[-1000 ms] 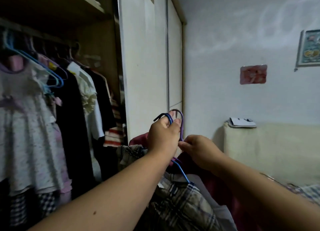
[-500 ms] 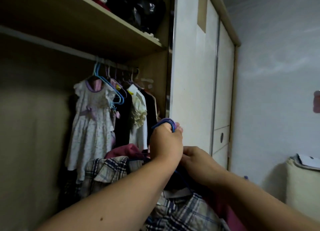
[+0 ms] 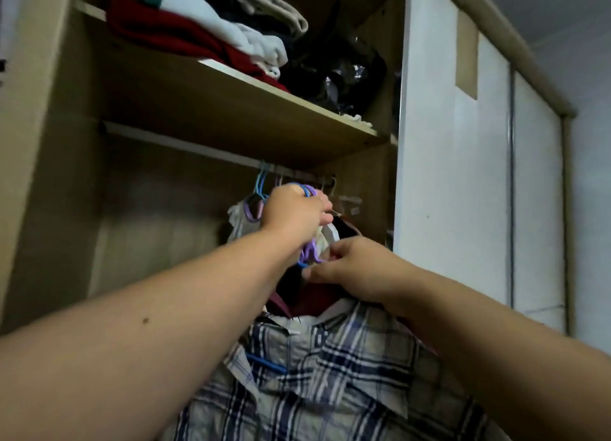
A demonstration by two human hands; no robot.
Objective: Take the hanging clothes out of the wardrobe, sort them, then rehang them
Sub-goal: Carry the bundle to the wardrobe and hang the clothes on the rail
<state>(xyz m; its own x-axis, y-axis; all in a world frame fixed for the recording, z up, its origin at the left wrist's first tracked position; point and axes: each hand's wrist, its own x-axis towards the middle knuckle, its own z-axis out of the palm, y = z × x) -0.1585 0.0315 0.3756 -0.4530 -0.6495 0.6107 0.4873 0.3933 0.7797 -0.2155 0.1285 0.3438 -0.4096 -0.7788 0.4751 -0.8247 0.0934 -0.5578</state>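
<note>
My left hand (image 3: pixel 295 214) grips a bunch of blue and purple hanger hooks (image 3: pixel 305 189), raised close under the wardrobe rail (image 3: pixel 185 146). From those hangers a plaid shirt (image 3: pixel 330 374) and a dark red garment (image 3: pixel 314 300) hang down in front of me. Lower and to the right, my right hand (image 3: pixel 353 268) pinches the hanger necks (image 3: pixel 310 254). Several garments hang on the rail behind my hands, mostly hidden; a pale dress (image 3: pixel 239 220) shows at the left.
Above the rail, a shelf (image 3: pixel 264 87) holds folded red and white clothes (image 3: pixel 205 34) and a black plastic bag (image 3: pixel 337 70). White sliding doors (image 3: pixel 463 192) close off the right. The rail's left stretch is bare, with the wardrobe's back panel (image 3: pixel 158 229) behind it.
Both hands have lifted the bundle of hangers and clothes from waist height up to the rail. My view has swung left and upward, from the room's wall to the wardrobe shelf.
</note>
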